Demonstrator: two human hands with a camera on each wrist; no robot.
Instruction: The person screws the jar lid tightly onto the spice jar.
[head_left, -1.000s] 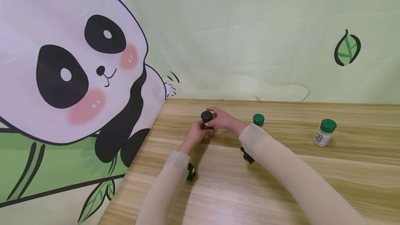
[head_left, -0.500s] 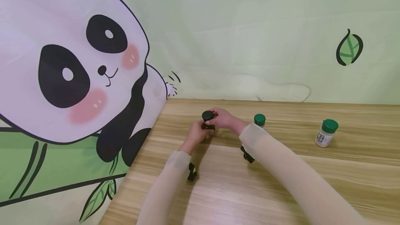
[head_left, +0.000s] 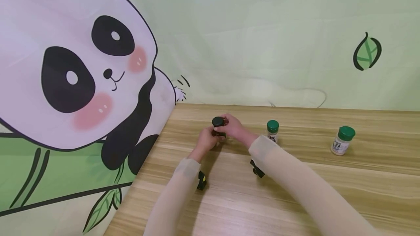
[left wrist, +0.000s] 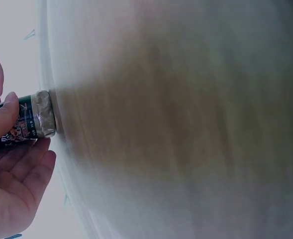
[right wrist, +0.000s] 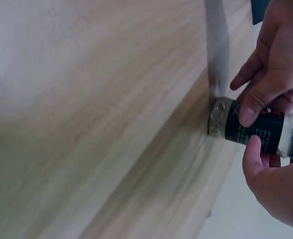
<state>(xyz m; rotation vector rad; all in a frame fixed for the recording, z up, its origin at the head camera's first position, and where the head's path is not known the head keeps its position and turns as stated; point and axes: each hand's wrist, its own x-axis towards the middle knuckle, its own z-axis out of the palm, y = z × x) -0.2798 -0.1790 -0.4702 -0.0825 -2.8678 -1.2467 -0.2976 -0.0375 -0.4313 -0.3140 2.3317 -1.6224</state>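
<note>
A spice jar (head_left: pixel 217 121) with a black cap and a dark printed label stands upright between both hands near the left rear of the table. My left hand (head_left: pixel 205 140) grips its body; in the left wrist view the thumb lies across the label of the jar (left wrist: pixel 27 119), fingers on the other side. My right hand (head_left: pixel 233 126) holds the jar just below and beside the cap. Seen from the right wrist, the base of the jar (right wrist: pixel 260 130) meets or nearly meets the tabletop. Fingers cover part of the label.
Two green-capped spice jars stand on the wooden table (head_left: pixel 229 207): the nearer jar (head_left: pixel 272 129) is partly behind my right sleeve, the other jar (head_left: pixel 342 140) farther right. A panda-printed cloth (head_left: pixel 229 46) rises along the table's back and left. Black wrist mounts (head_left: pixel 201 180) show under the sleeves.
My right wrist and sleeve have dropped slightly toward me, uncovering more of the nearer green-capped jar. Both hands stay on the black-capped jar, which keeps its place.
</note>
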